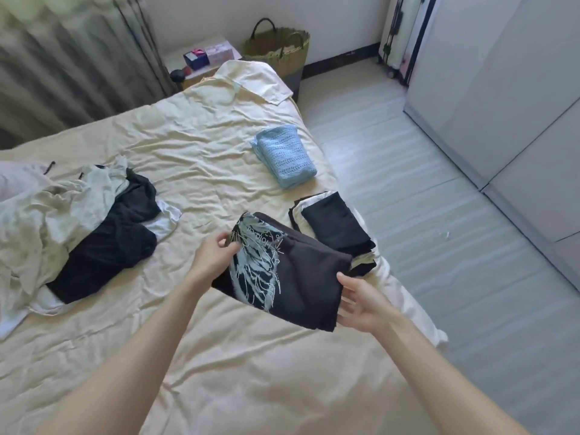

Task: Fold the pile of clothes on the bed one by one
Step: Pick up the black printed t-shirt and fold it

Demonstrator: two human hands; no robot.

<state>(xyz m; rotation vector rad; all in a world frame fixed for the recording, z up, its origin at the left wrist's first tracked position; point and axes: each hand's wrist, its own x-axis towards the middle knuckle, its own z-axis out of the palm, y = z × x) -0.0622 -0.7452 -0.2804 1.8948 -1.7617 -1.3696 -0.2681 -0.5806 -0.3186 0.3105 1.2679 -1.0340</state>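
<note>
While both hands (213, 259) hold, folded shirt (282, 271) slants right-down.

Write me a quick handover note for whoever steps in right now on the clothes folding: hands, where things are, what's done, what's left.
Left hand pinches the near-left edge of the folded black printed shirt; right hand holds its right edge.
Done: light blue knit folded on the bed; folded dark stack beside the shirt at the bed's right edge.
Left: set the shirt down, then fold the unfolded pile on the left.
</note>
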